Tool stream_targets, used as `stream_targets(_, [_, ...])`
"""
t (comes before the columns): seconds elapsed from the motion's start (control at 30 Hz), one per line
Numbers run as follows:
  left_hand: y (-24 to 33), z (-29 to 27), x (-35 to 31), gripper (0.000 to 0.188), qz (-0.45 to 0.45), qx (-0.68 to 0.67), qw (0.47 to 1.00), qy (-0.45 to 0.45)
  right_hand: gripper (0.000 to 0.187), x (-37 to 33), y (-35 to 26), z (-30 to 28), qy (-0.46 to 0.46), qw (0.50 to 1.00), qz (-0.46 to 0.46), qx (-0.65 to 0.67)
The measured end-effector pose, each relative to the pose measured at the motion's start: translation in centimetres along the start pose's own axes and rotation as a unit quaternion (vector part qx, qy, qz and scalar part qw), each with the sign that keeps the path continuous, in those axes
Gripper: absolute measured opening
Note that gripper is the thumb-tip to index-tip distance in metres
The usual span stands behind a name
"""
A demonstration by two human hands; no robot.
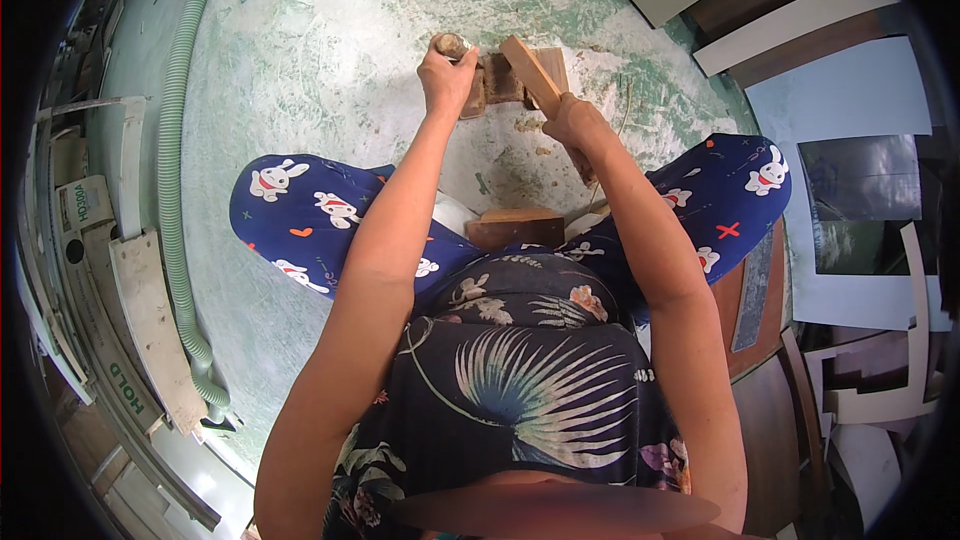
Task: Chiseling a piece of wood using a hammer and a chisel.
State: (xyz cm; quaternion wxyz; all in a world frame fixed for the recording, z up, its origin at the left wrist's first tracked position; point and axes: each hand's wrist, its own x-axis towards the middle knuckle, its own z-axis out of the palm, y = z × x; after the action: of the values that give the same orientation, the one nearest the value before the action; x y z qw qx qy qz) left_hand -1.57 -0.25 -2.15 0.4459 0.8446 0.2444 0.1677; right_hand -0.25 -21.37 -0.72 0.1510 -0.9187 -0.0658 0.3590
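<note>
Gripping firmly should help control imo: right hand [577,125] has fingers curled round the wooden bar [532,76], left hand [447,80] likewise round the brown lump [452,45], just left of the wooden blocks [503,82].

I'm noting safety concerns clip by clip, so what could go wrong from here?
The wooden bar in the right hand is close to the left hand; a stray swing might hit that bare hand. The small brownish piece held in the left hand could slip if knocked. The brown blocks on the floor show no clamp, so a bump may shift them.
</note>
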Motion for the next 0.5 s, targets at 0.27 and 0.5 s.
stream_targets(0.27, [0.2, 0.1, -0.8, 0.034, 0.004, 0.023, 1.000, -0.015, 0.048, 0.1, -0.1, -0.1, 0.001, 1.000, 0.017, -0.005])
stream_targets(0.5, [-0.7, -0.6, 0.2, 0.038, -0.066, 0.073, 0.987, -0.130, 0.057, 0.1, -0.3, -0.2, -0.005, 1.000, -0.008, -0.007])
